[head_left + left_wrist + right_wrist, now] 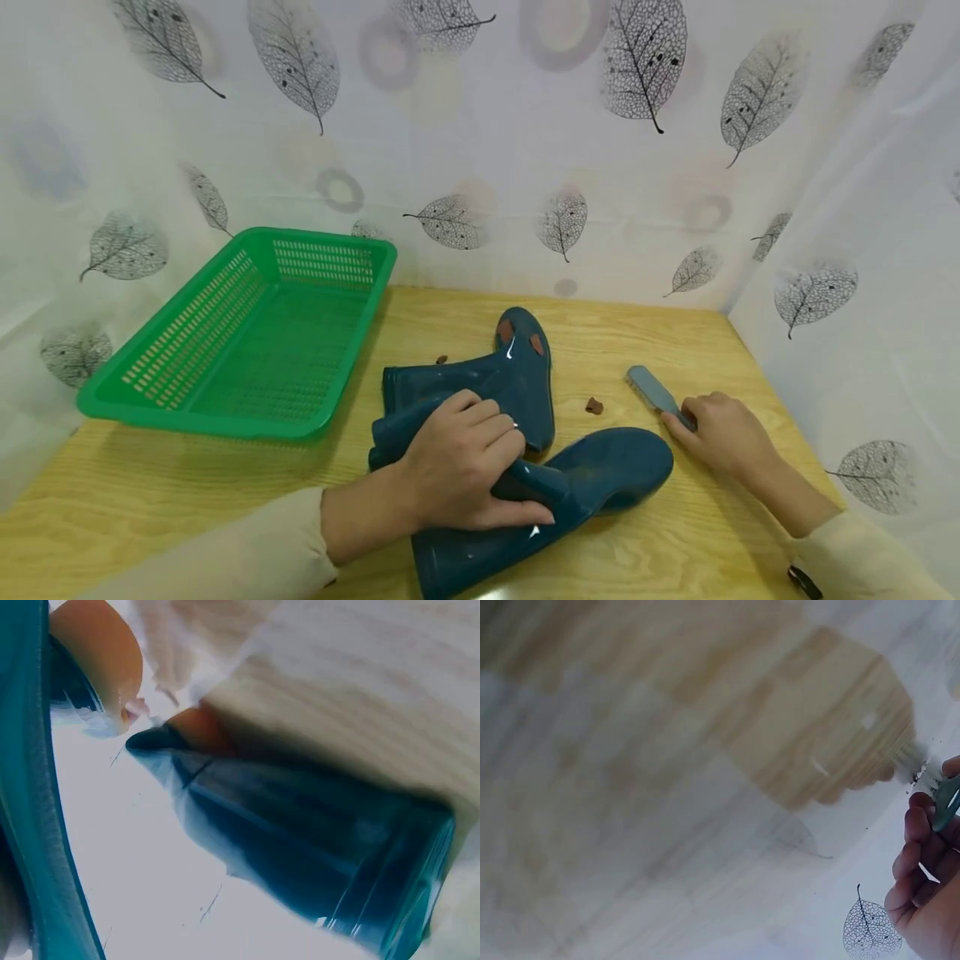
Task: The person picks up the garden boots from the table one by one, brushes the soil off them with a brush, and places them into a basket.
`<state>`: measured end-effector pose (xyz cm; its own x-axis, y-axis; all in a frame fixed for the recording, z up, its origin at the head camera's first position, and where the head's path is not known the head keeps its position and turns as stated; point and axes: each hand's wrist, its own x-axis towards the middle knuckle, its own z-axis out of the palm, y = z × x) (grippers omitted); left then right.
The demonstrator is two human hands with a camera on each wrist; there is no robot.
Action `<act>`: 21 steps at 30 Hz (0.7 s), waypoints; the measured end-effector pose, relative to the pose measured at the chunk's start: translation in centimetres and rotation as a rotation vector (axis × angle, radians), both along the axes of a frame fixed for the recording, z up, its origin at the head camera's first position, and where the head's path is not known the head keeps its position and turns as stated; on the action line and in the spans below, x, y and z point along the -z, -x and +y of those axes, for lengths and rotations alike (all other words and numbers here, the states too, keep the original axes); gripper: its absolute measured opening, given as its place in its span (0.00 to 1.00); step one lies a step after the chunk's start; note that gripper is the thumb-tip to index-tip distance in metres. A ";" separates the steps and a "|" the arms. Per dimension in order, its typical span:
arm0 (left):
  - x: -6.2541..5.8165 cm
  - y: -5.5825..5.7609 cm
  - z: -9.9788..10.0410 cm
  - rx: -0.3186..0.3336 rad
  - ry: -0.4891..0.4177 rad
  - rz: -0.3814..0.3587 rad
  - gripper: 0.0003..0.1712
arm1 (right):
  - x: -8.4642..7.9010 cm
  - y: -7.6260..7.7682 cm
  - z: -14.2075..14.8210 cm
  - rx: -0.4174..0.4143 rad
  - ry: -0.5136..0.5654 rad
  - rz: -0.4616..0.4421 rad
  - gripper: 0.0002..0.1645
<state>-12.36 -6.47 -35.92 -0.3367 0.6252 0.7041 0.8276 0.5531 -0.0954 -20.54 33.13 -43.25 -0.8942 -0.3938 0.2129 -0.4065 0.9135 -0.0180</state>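
Note:
My left hand [465,467] grips a dark blue-green rubber boot [622,467] by its shaft, fingers curled over the folded material; its toe points right. Behind it a matching boot [517,392] lies on its side, brown patches [506,331] on its toe. In my right hand [723,433] is a brush [652,389] with a grey-blue back, held by the handle near the table's right side. The right wrist view shows the brush [946,804] and curled fingers at its edge. A boot shaft [300,840] fills much of the left wrist view.
A green plastic basket [378,283] with slotted sides stands at the left of the wooden table [637,558]. Small brown pieces lie on the tabletop, one of them a crumb [594,406] between boots and brush. Leaf-printed curtains [480,133] enclose the back and sides.

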 end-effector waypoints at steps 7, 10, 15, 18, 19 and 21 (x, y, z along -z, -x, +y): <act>-2.1 0.1 -0.8 -0.036 -0.079 0.034 0.36 | 0.0 0.4 -0.3 -0.025 -0.057 0.042 0.29; -2.8 0.3 -1.2 -0.056 -0.112 0.049 0.37 | -0.3 0.5 -0.7 0.051 -0.061 -0.062 0.28; -3.6 0.7 -2.0 -0.071 -0.156 0.079 0.36 | -1.1 0.7 -1.5 0.187 0.058 -0.222 0.28; -3.9 0.9 -2.4 -0.080 -0.164 0.091 0.35 | -1.3 0.9 -2.2 0.222 0.148 -0.255 0.30; -4.0 0.9 -2.5 -0.083 -0.167 0.093 0.35 | -1.3 1.0 -2.4 0.220 0.161 -0.247 0.31; -4.2 1.0 -2.7 -0.089 -0.172 0.098 0.36 | -1.0 1.0 -2.7 0.187 0.171 -0.210 0.29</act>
